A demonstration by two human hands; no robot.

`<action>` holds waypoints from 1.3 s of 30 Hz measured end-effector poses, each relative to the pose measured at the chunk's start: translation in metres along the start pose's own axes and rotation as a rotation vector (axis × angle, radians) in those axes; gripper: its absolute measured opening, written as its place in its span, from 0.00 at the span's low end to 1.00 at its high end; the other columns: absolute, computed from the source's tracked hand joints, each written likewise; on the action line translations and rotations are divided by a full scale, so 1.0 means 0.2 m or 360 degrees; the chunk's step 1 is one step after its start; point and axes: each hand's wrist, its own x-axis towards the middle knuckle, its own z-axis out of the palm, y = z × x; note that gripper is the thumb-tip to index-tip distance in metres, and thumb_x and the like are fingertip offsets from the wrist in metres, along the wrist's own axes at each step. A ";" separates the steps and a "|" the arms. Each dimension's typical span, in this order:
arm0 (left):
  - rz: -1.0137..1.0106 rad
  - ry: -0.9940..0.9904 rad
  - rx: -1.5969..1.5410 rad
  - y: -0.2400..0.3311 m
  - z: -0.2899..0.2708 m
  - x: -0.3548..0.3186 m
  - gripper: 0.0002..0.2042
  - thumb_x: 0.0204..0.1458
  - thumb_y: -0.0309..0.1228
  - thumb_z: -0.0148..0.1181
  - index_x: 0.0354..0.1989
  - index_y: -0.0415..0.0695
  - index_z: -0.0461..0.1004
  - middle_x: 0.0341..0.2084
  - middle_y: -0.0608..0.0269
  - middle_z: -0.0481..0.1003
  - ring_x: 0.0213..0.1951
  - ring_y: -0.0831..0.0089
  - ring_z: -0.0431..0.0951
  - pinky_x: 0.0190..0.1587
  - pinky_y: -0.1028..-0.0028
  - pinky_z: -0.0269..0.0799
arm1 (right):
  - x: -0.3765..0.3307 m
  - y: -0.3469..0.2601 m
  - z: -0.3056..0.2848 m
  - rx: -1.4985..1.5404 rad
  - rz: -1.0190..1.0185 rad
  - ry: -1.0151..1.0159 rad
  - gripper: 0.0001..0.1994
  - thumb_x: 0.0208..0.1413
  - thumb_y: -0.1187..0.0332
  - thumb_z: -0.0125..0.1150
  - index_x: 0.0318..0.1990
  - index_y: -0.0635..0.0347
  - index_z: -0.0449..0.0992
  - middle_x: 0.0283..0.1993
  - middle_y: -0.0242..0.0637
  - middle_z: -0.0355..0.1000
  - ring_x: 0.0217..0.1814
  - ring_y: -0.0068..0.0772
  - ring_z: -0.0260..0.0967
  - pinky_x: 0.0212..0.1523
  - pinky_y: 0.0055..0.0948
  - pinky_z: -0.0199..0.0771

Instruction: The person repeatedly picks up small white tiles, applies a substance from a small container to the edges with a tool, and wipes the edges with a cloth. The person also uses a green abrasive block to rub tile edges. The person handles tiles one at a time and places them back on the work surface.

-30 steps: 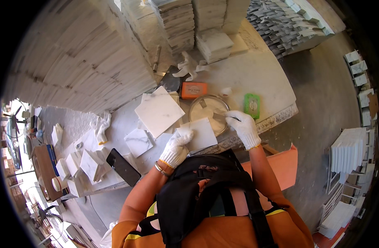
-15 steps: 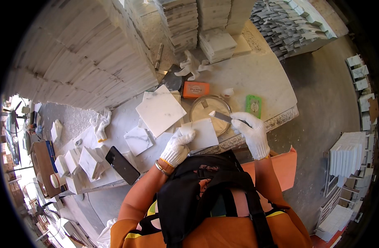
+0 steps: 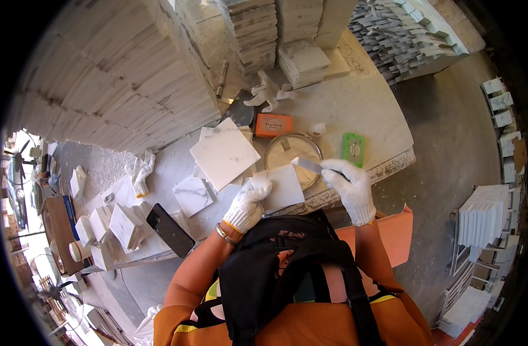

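Note:
White knit gloves cover both my hands. My left hand (image 3: 248,206) is closed on the near left part of a square white marble tile (image 3: 286,189), its thumb lying on the upper face. In my right hand (image 3: 353,189) I grip a flat grey scraper (image 3: 310,166), with a white dab at its left tip; its handle end is hidden by my fingers. The scraper's tip is over the near part of a round tin (image 3: 268,153) of cream-coloured paste. To the left, a larger veined white tile (image 3: 225,154) overlaps others.
An orange box (image 3: 273,124) and a green box (image 3: 353,150) stand beyond the tin. A phone (image 3: 170,230) and upright tile pieces (image 3: 128,227) are at the left. Tall tile stacks (image 3: 120,75) rise behind. A spare glove (image 3: 140,173) lies on the slab table (image 3: 362,112).
My right hand has shifted slightly down, and the scraper has turned a little in its fingers. My left hand and the tile stay in place.

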 end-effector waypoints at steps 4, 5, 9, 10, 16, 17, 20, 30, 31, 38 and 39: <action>-0.0012 0.0016 -0.0011 0.00 0.00 0.00 0.15 0.60 0.22 0.61 0.55 0.41 0.71 0.49 0.64 0.75 0.52 0.69 0.76 0.63 0.63 0.70 | 0.01 0.03 0.00 -0.0105 -0.0111 0.0014 0.11 0.60 0.72 0.63 0.48 0.67 0.81 0.34 0.33 0.77 0.33 0.20 0.71 0.38 0.22 0.74; 0.0007 0.0036 -0.0006 0.01 0.02 -0.01 0.13 0.60 0.23 0.61 0.53 0.41 0.73 0.47 0.65 0.77 0.50 0.71 0.76 0.60 0.66 0.71 | 0.01 0.03 0.00 -0.0099 -0.0103 0.0028 0.11 0.60 0.73 0.63 0.48 0.67 0.81 0.34 0.33 0.77 0.33 0.20 0.71 0.37 0.21 0.74; 0.0026 0.0075 -0.0011 0.02 0.08 -0.02 0.10 0.59 0.25 0.63 0.48 0.39 0.76 0.43 0.66 0.79 0.46 0.75 0.77 0.55 0.72 0.72 | 0.01 0.00 0.00 -0.0126 -0.0117 -0.0004 0.11 0.60 0.73 0.62 0.48 0.66 0.81 0.34 0.32 0.77 0.33 0.19 0.70 0.37 0.21 0.73; 0.0017 0.0074 -0.0018 0.02 0.08 -0.02 0.10 0.59 0.25 0.63 0.48 0.39 0.76 0.43 0.65 0.79 0.46 0.75 0.77 0.55 0.72 0.72 | 0.01 0.00 0.00 -0.0162 -0.0118 -0.0004 0.10 0.60 0.73 0.62 0.48 0.66 0.81 0.35 0.32 0.77 0.33 0.19 0.70 0.37 0.21 0.72; 0.0016 0.0071 -0.0034 0.02 0.07 -0.01 0.10 0.60 0.25 0.62 0.49 0.39 0.76 0.44 0.65 0.79 0.47 0.75 0.77 0.56 0.72 0.72 | 0.04 0.05 -0.01 -0.0256 -0.0190 0.0092 0.09 0.59 0.74 0.63 0.45 0.62 0.82 0.36 0.38 0.80 0.35 0.26 0.75 0.38 0.25 0.74; 0.0023 0.0066 -0.0035 0.02 0.07 -0.01 0.10 0.60 0.25 0.62 0.49 0.39 0.76 0.44 0.65 0.79 0.47 0.75 0.77 0.56 0.72 0.72 | 0.04 0.05 -0.01 -0.0327 -0.0202 0.0107 0.09 0.58 0.74 0.64 0.45 0.61 0.82 0.36 0.39 0.80 0.35 0.28 0.76 0.38 0.25 0.74; 0.0048 0.0059 -0.0030 0.02 0.08 -0.02 0.10 0.60 0.25 0.62 0.49 0.39 0.76 0.44 0.65 0.79 0.47 0.75 0.77 0.57 0.73 0.72 | 0.06 0.07 -0.01 -0.0615 -0.0311 0.0175 0.08 0.58 0.72 0.64 0.44 0.58 0.82 0.39 0.40 0.80 0.37 0.35 0.78 0.39 0.28 0.76; 0.0025 0.0051 -0.0055 0.01 0.06 -0.02 0.11 0.62 0.24 0.59 0.51 0.39 0.74 0.47 0.65 0.77 0.48 0.75 0.76 0.56 0.72 0.72 | 0.17 0.20 -0.02 -0.1156 -0.0285 0.0041 0.12 0.56 0.63 0.66 0.44 0.58 0.81 0.43 0.43 0.79 0.46 0.46 0.76 0.48 0.37 0.76; 0.0013 0.0070 -0.0063 0.00 0.05 -0.02 0.11 0.62 0.24 0.59 0.52 0.39 0.74 0.47 0.65 0.77 0.49 0.75 0.76 0.56 0.72 0.72 | 0.21 0.21 -0.04 -0.1105 -0.0297 0.0149 0.14 0.56 0.61 0.67 0.46 0.57 0.80 0.44 0.43 0.78 0.46 0.46 0.76 0.47 0.38 0.76; -0.0082 0.0033 -0.0046 0.03 0.06 -0.01 0.17 0.61 0.23 0.59 0.58 0.41 0.70 0.51 0.64 0.75 0.54 0.68 0.76 0.64 0.60 0.71 | 0.53 0.34 -0.07 -0.0960 -0.0211 0.0298 0.26 0.51 0.56 0.70 0.56 0.57 0.76 0.55 0.47 0.75 0.52 0.47 0.74 0.51 0.40 0.75; -0.0073 0.0019 -0.0039 0.03 0.05 -0.02 0.17 0.61 0.24 0.59 0.59 0.41 0.70 0.51 0.64 0.75 0.54 0.68 0.76 0.64 0.60 0.71 | 0.56 0.36 -0.05 -0.1004 -0.0245 0.0261 0.26 0.50 0.56 0.70 0.56 0.58 0.76 0.54 0.46 0.76 0.52 0.47 0.74 0.52 0.39 0.75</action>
